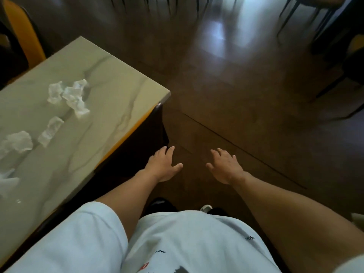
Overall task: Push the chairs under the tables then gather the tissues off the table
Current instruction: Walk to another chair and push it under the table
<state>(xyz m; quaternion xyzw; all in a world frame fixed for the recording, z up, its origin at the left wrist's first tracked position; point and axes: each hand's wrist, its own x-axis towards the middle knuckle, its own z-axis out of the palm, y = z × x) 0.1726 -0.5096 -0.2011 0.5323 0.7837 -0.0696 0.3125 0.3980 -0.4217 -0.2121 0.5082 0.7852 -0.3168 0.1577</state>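
A marble-patterned table (110, 91) fills the left side of the view. Several crumpled white tissues (72, 96) lie scattered on it, more of them toward its left edge (18, 143). A dark chair (137, 142) with a yellow edge sits tucked under the table's near side. My left hand (164, 165) is held out with fingers spread, its fingertips at the chair's dark back. My right hand (226, 167) hovers over the floor to the right, fingers spread, holding nothing.
A yellow-backed chair (23, 34) stands at the table's far left corner. Dark chair legs (334, 75) and another chair with a yellow seat stand at the right. More thin chair legs (157, 4) line the top edge. Dark wooden floor (226, 85) lies between.
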